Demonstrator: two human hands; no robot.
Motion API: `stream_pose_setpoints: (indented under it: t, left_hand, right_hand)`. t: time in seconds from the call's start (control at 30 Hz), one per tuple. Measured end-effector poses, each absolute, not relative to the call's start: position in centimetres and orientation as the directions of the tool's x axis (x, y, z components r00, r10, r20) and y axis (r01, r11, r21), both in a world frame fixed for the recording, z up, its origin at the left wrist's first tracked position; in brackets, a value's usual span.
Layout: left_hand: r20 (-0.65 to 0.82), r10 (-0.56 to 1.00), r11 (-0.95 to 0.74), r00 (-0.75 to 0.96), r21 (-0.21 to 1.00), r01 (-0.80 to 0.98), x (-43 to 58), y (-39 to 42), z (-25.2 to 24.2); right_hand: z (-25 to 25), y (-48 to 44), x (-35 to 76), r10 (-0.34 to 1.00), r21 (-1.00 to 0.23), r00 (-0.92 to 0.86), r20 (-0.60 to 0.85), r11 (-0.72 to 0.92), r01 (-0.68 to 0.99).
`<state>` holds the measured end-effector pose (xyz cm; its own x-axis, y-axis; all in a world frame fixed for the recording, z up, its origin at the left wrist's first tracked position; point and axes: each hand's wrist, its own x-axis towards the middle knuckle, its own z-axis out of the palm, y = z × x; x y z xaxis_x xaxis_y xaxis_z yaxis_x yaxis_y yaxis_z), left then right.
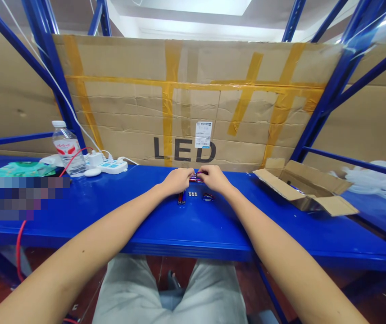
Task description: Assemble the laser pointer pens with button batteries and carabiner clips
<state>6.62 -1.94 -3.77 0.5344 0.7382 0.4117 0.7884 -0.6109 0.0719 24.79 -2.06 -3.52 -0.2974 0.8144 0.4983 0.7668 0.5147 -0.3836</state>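
My left hand [178, 180] and my right hand [214, 177] meet over the blue table, fingers bent inward. Between their fingertips lie small shiny red and purple pieces [196, 178]; both hands are closed on or against them, too small to make out fully. Below my left hand, two slim tubes [181, 198], dark red and blue, lie side by side. Several small silver pieces [193, 194] sit in a cluster right of the tubes. A dark, shiny carabiner-like clip [208, 197] rests below my right hand.
An open cardboard box [301, 189] stands on the right of the blue table [193, 229]. At the left are a water bottle [67, 148], a power strip [113, 166], a green packet [25, 169] and a red cable [19, 252]. Taped cardboard [128, 112] walls the back.
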Motion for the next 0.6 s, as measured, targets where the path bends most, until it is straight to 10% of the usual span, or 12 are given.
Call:
stream_pose_setpoints:
  t: [0.6]
  left_hand:
    - [0.138,0.612,-0.678,0.778,-0.416,0.607,7.5,-0.8,-3.1]
  right_hand:
    - [-4.2,-1.2,25.4,0.919,-0.285,-0.26,0.296,0.345,0.894]
